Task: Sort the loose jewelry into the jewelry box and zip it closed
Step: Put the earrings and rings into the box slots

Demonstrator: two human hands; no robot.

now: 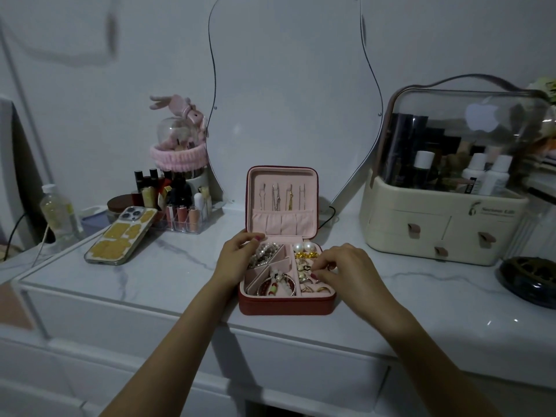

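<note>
Jewelry box (287, 305) sits right at the near edge of the marble dresser top (168, 266), red shell, pink lining, lid (282, 203) standing upright. My right hand (346, 267) is over the ring slots, fingertips (316, 276) pinched down among the rings (310, 281); whether there's actually a piece between them I can't tell, it's too small. My left hand (237, 252) rests at the far-left corner, fingers curled loosely on the rim beside the beaded bracelets (266, 255), steadying, not clamping. These bits are light, slippery and tangle easily, so pinch each one singly; the box looks soft-sided but firm, best held by its corners, I'd say. Further back, pearl earrings (302, 246) and chains (282, 195) hanging inside the lid. Beyond, a phone (123, 239) to the left, cosmetics organiser (445, 212) to the right.
</note>
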